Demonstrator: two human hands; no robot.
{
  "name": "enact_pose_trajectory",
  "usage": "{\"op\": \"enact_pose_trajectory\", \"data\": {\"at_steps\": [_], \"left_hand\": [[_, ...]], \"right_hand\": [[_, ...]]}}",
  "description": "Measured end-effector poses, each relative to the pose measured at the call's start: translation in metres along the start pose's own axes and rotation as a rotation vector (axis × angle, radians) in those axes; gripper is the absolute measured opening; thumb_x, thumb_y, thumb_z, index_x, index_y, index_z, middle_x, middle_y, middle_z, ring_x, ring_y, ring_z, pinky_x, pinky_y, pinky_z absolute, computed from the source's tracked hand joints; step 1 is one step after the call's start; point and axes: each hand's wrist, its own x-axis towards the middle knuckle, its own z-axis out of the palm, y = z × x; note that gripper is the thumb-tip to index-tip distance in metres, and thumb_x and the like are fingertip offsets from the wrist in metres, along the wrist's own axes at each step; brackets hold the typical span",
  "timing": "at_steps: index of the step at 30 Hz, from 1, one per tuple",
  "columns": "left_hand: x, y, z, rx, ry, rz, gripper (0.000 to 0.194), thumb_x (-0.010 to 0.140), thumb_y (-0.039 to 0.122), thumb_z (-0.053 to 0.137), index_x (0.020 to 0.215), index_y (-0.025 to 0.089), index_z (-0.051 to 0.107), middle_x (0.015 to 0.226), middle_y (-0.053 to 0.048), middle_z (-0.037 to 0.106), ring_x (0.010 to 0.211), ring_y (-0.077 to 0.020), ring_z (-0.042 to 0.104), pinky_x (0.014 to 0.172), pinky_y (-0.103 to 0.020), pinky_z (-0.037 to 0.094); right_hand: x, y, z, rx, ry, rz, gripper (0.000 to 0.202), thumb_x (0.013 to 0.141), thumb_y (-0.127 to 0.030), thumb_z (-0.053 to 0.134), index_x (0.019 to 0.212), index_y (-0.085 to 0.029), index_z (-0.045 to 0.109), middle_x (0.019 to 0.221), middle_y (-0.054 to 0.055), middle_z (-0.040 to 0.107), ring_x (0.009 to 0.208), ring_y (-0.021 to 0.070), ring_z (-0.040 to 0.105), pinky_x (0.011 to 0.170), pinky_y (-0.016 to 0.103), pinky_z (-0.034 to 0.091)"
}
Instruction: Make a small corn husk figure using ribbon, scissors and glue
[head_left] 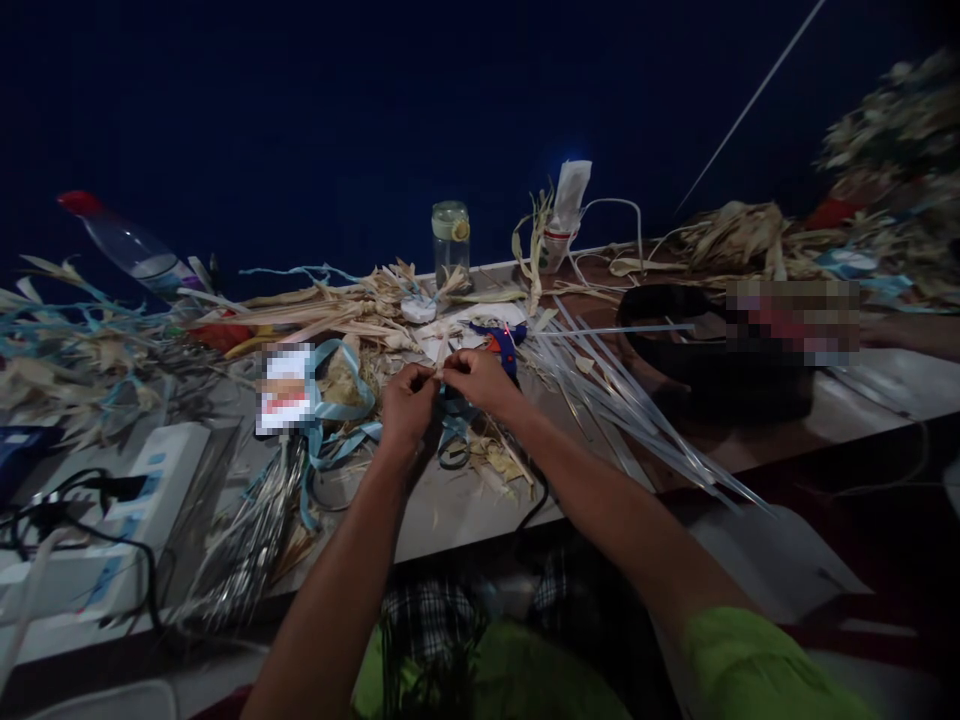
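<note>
My left hand [411,402] and my right hand [478,378] meet over the middle of the table, fingertips nearly touching. Both are closed in a pinch on a small pale strip of dried husk [442,345], mostly covered by the fingers. Just beyond my right hand lies a blue glue gun [504,342] with a small red light. Light blue ribbon [349,400] curls on the table left of my left hand, beside a lit phone [286,388] with a blurred screen. Husk scraps [502,462] are scattered below my right hand.
Long clear glue sticks [622,395] fan out at the right, near a black band-like object [712,370]. A bundle of thin wires [259,540] and a power strip [154,500] are at left. Behind stand a lidded bottle [451,245], a cup [556,245] and dried husks [322,312].
</note>
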Motion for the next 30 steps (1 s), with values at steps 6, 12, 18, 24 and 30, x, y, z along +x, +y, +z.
{"op": "enact_pose_trajectory", "data": {"at_steps": [6, 12, 18, 24, 30], "left_hand": [[-0.0041, 0.0065, 0.0012, 0.069, 0.021, 0.04, 0.005, 0.069, 0.02, 0.057, 0.067, 0.017, 0.06, 0.062, 0.001, 0.056, 0.06, -0.0118, 0.048, 0.059, -0.023, 0.036], [-0.004, 0.0014, 0.0008, 0.108, -0.007, 0.093, 0.012, 0.072, 0.019, 0.053, 0.078, 0.017, 0.063, 0.074, -0.002, 0.061, 0.072, -0.0147, 0.053, 0.068, -0.026, 0.039], [-0.0045, 0.0015, 0.0021, 0.105, -0.01, 0.07, 0.012, 0.071, 0.02, 0.055, 0.077, 0.015, 0.064, 0.073, -0.003, 0.06, 0.072, -0.0146, 0.053, 0.068, -0.026, 0.039], [-0.0039, 0.0059, -0.0001, 0.118, 0.023, 0.064, 0.007, 0.07, 0.02, 0.056, 0.07, 0.016, 0.061, 0.066, -0.001, 0.058, 0.064, -0.0128, 0.05, 0.062, -0.024, 0.037], [-0.0039, 0.0063, -0.0023, 0.172, 0.042, 0.075, 0.007, 0.071, 0.021, 0.055, 0.068, 0.016, 0.059, 0.063, 0.001, 0.057, 0.061, -0.0118, 0.049, 0.06, -0.024, 0.037]], "right_hand": [[-0.0006, 0.0022, 0.0046, 0.213, -0.016, 0.141, 0.01, 0.064, -0.025, 0.056, 0.065, -0.015, 0.056, 0.051, -0.006, 0.049, 0.043, 0.0061, 0.04, 0.043, 0.019, 0.032], [0.0012, 0.0046, 0.0043, 0.208, 0.018, 0.112, 0.011, 0.064, -0.026, 0.059, 0.065, -0.015, 0.057, 0.053, -0.005, 0.05, 0.044, 0.0056, 0.04, 0.043, 0.019, 0.032], [0.0006, 0.0023, 0.0004, 0.078, 0.058, 0.042, 0.013, 0.067, -0.027, 0.058, 0.062, -0.015, 0.056, 0.053, -0.004, 0.05, 0.051, 0.0077, 0.044, 0.047, 0.019, 0.034], [-0.0019, -0.0006, 0.0016, 0.102, -0.003, 0.06, 0.012, 0.067, -0.027, 0.057, 0.065, -0.015, 0.057, 0.053, -0.004, 0.05, 0.048, 0.0077, 0.044, 0.048, 0.02, 0.035], [-0.0023, -0.0031, 0.0032, 0.234, -0.081, 0.113, 0.006, 0.066, -0.019, 0.053, 0.07, -0.015, 0.057, 0.054, -0.006, 0.05, 0.042, 0.0055, 0.043, 0.044, 0.019, 0.034]]}}
